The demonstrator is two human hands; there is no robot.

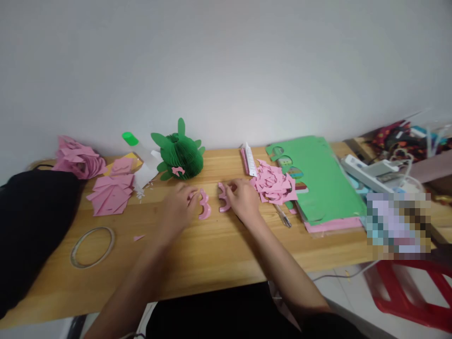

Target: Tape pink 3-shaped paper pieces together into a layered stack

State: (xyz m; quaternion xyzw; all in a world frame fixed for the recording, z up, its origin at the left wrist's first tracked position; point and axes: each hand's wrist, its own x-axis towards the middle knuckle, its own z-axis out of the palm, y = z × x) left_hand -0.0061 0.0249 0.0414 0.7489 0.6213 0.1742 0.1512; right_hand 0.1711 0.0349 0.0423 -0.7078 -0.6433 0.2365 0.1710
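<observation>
My left hand [178, 206], slightly blurred, has its fingertips pinched together at the side of a curved, scallop-edged pink paper cutout [205, 207]; a bit of pink shows between the fingers. Across a small gap, my right hand [243, 200] has its fingers closed on another scalloped pink paper cutout [222, 198], partly hidden by the fingertips. Behind the hands stands a green honeycomb paper ball [183, 157] with leaf-shaped green pieces around it and a small pink shape on its front. Pink paper scraps [273, 183] lie heaped beyond my right hand.
On the wooden table are a glue bottle with a green cap [130, 138], folded pink paper [111, 195], a tape ring [92, 247], a tube [249, 159], a craft knife [283, 217] and green sheets [323, 183]. A power strip [367, 174] lies right; a red stool [413, 292] stands below.
</observation>
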